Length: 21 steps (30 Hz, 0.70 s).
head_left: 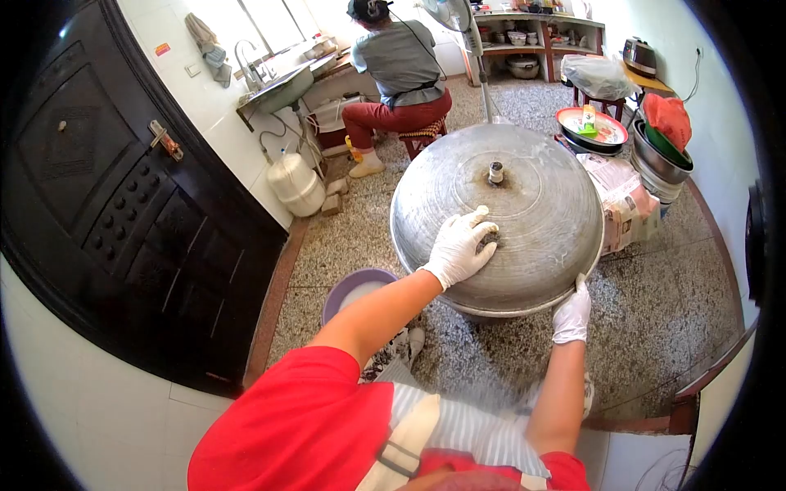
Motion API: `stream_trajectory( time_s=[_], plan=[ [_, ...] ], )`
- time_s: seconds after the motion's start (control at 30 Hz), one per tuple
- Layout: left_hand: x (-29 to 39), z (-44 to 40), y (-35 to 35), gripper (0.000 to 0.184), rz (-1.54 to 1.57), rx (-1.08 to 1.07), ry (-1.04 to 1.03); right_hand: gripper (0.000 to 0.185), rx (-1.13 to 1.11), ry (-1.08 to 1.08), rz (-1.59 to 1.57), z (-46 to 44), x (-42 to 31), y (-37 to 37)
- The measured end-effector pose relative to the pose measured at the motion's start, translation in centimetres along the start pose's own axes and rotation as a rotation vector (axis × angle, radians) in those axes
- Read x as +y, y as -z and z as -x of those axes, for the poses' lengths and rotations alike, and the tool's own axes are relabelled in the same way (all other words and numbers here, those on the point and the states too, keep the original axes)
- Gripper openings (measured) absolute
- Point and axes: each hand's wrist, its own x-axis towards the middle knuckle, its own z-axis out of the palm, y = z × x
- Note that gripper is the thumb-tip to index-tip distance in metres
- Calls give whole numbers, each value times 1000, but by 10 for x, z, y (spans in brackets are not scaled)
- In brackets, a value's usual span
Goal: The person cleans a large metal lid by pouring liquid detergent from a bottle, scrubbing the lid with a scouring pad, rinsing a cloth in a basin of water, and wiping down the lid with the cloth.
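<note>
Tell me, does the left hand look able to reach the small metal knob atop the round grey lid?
Probably yes: the white-gloved left hand rests on the round grey lid, with the small metal knob a little beyond its fingertips and only bare lid between them.

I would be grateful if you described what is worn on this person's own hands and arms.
The left hand wears a thin, whitish, slightly see-through glove, snug over the fingers and ending at the wrist. The right hand wears a matching glove, wrinkled towards its cuff. Both forearms are uncovered below short, plain red sleeves. No watch or bracelet shows.
</note>
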Motion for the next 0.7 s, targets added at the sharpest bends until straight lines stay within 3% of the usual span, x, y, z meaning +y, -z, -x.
stream_trajectory(
  time_s=[0.7],
  plan=[
    [0,1,1,30,10,3,15,51,3,21,-7,-5,3,6]
  ],
)
